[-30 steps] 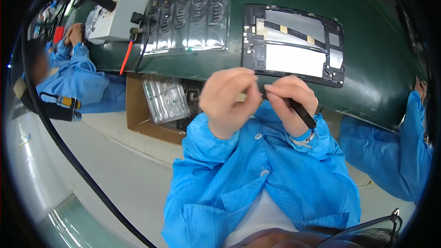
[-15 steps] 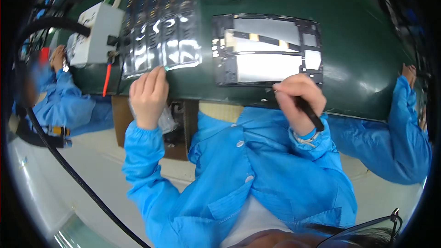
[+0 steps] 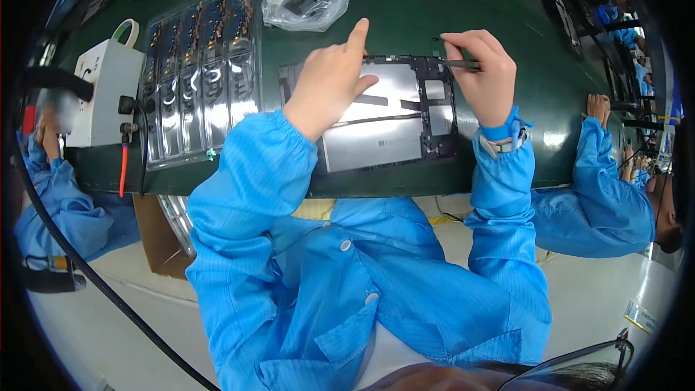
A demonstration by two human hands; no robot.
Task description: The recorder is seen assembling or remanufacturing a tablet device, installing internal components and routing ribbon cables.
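Note:
In front of me on the bench lies an opened tablet body (image 3: 373,146), with a black frame and silver panels inside. My left hand (image 3: 327,87) reaches over its left part, index finger stretched toward the far edge and thumb apart, holding nothing visible. At the tablet's far right corner, my right hand (image 3: 486,72) is closed on a slim black tool (image 3: 463,64), which points left over the frame's edge. The kind of tool cannot be made out. A tiny dark piece (image 3: 436,38) shows by the right fingertips; whether they touch it is unclear.
Left of the tablet lies a clear plastic tray (image 3: 203,76) of circuit parts. Behind it is a clear plastic bag (image 3: 307,0). A white box (image 3: 103,94) with a red-handled cable (image 3: 124,166) stands farther left. Co-workers' arms (image 3: 595,159) rest at both sides.
My left hand has moved from beside the tray to over the tablet. My right hand has gone from the tablet's near edge to its far right corner, still with the black tool.

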